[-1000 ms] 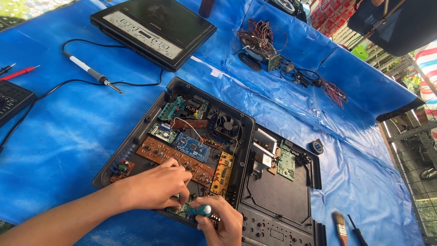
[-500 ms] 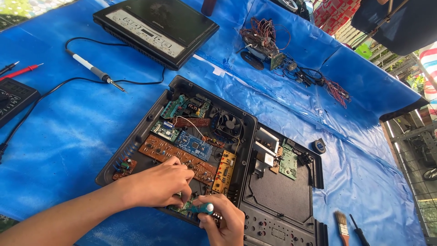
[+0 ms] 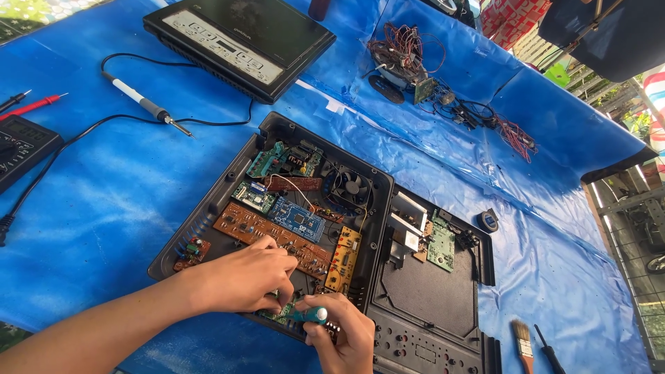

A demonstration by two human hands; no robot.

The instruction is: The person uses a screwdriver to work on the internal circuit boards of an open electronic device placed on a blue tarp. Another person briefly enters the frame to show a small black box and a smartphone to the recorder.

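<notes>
An opened black plastic housing (image 3: 273, 131) lies on the blue sheet, filled with several circuit boards and a small fan (image 3: 350, 185). My left hand (image 3: 239, 280) rests on the near edge of the housing, fingertips pinching at a small green board (image 3: 280, 315). My right hand (image 3: 339, 332) grips a teal-handled screwdriver (image 3: 312, 315) held over that same green board. A long brown board (image 3: 270, 239) and a blue board (image 3: 298, 218) sit just beyond my fingers.
A second black panel (image 3: 429, 298) lies to the right. A closed black cooktop (image 3: 242, 34) sits far left, a soldering iron (image 3: 145, 104) beside it, a multimeter (image 3: 21, 145) with red probe at left, a wire bundle (image 3: 415, 69) at the back, a brush (image 3: 523, 339) at right.
The view has shifted slightly; both hands stay at the near edge of the housing with the screwdriver on the small green board.
</notes>
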